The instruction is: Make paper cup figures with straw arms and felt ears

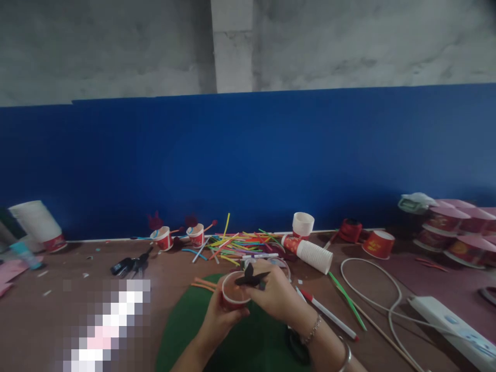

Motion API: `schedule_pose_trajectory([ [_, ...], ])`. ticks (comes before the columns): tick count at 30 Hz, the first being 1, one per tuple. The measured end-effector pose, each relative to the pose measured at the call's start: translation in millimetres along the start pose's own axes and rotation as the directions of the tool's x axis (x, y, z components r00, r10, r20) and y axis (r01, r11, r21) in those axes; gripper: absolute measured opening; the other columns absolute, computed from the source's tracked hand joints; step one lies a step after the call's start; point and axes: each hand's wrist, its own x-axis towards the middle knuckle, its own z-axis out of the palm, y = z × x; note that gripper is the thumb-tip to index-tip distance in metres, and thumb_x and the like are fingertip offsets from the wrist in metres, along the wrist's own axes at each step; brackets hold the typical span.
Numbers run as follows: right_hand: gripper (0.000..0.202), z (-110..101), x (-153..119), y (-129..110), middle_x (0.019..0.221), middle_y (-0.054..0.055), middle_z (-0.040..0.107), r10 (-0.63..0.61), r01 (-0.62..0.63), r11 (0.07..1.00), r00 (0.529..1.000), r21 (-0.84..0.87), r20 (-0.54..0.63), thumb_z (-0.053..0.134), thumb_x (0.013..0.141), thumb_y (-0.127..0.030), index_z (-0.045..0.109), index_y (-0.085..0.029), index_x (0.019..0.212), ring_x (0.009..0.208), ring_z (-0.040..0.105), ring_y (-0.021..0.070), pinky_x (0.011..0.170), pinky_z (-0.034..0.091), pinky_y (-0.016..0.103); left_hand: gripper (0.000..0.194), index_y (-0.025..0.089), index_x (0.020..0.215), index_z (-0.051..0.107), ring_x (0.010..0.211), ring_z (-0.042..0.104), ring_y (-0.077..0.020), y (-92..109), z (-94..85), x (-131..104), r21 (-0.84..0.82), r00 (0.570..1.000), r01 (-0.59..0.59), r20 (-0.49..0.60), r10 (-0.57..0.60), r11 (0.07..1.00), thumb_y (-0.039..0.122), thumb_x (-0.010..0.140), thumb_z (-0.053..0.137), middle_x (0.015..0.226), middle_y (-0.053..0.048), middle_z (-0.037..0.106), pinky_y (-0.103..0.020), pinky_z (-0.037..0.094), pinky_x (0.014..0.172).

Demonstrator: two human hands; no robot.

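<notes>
A red and white paper cup is held by my left hand, its fingers wrapped round the left side and bottom. The cup's open mouth tilts up toward the camera. My right hand is at the cup's right rim, its fingers closed on a black pointed piece that lies over the rim. Orange sticks show just left of the cup. Beneath both hands lies a dark green sheet. Part of a dark round object shows under my right wrist.
Colourful sticks lie behind the hands. Two decorated cups stand to their left. A fallen cup stack, a marker, a white cable and a power strip are on the right. Black tools lie left.
</notes>
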Motion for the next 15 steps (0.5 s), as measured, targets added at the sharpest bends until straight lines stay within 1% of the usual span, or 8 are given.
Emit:
schedule_pose_trajectory([
  [2,0.009,3,2,5,0.077,0.002,0.066,0.116,-0.116,0.993,0.993,-0.018,0.003,0.063,0.070,-0.016,0.070,-0.018,0.075,0.074,0.059,0.0168,0.063,0.042,0.023,0.072,0.021,0.113,0.056,0.103,0.060,-0.0272,-1,2.5,1,-0.049,0.999,0.043,0.024,-0.042,0.998,0.020,0.048,0.087,0.111,-0.008,0.065,-0.033,0.050,0.086],
  [4,0.008,3,4,12,0.073,0.002,0.065,0.201,-0.201,0.980,0.980,0.008,0.019,0.064,0.069,-0.019,0.068,-0.016,0.074,0.066,0.057,0.0149,0.057,0.041,0.022,0.068,0.020,0.109,0.057,0.104,0.060,-0.0267,-2,4.6,2,-0.056,0.997,0.071,0.030,-0.069,0.996,0.022,0.049,0.087,0.108,-0.008,0.067,-0.034,0.047,0.090],
  [6,0.010,0,6,18,0.069,0.001,0.064,0.242,-0.246,0.968,0.968,0.054,0.062,0.064,0.070,-0.023,0.066,-0.015,0.074,0.062,0.056,0.0133,0.053,0.039,0.021,0.064,0.019,0.106,0.057,0.098,0.063,-0.0255,-4,5.9,3,-0.031,0.995,0.097,-0.001,-0.097,0.995,0.024,0.050,0.086,0.103,-0.008,0.068,-0.033,0.049,0.087],
  [8,0.014,-7,7,24,0.065,0.000,0.062,0.277,-0.284,0.957,0.956,0.063,0.095,0.063,0.072,-0.028,0.065,-0.015,0.070,0.060,0.054,0.0125,0.051,0.037,0.021,0.065,0.017,0.106,0.056,0.085,0.066,-0.0235,-9,5.9,3,0.006,0.990,0.130,-0.051,-0.130,0.991,0.028,0.049,0.086,0.096,-0.009,0.070,-0.032,0.052,0.077],
  [11,0.022,-17,10,30,0.062,-0.001,0.059,0.294,-0.300,0.949,0.953,0.094,0.072,0.057,0.077,-0.034,0.063,-0.014,0.070,0.057,0.050,0.0113,0.050,0.037,0.021,0.070,0.016,0.107,0.053,0.067,0.067,-0.0205,-16,3.8,4,0.044,0.980,0.174,-0.101,-0.168,0.984,0.036,0.048,0.086,0.086,-0.009,0.071,-0.029,0.052,0.061],
  [13,0.023,-22,11,32,0.062,-0.001,0.057,0.273,-0.274,0.945,0.961,0.180,0.032,0.054,0.079,-0.035,0.061,-0.014,0.073,0.056,0.049,0.0109,0.051,0.038,0.021,0.071,0.016,0.107,0.053,0.066,0.067,-0.0204,-18,2.3,5,0.054,0.979,0.185,-0.099,-0.179,0.981,0.039,0.048,0.085,0.088,-0.010,0.071,-0.030,0.052,0.060],
  [15,0.024,-23,12,32,0.059,-0.002,0.055,0.283,-0.274,0.930,0.959,0.245,0.001,0.052,0.080,-0.036,0.059,-0.015,0.071,0.054,0.048,0.0106,0.049,0.038,0.021,0.071,0.016,0.108,0.053,0.070,0.067,-0.0210,-17,1.8,6,0.055,0.980,0.183,-0.083,-0.178,0.981,0.038,0.049,0.085,0.091,-0.010,0.071,-0.031,0.052,0.065],
])
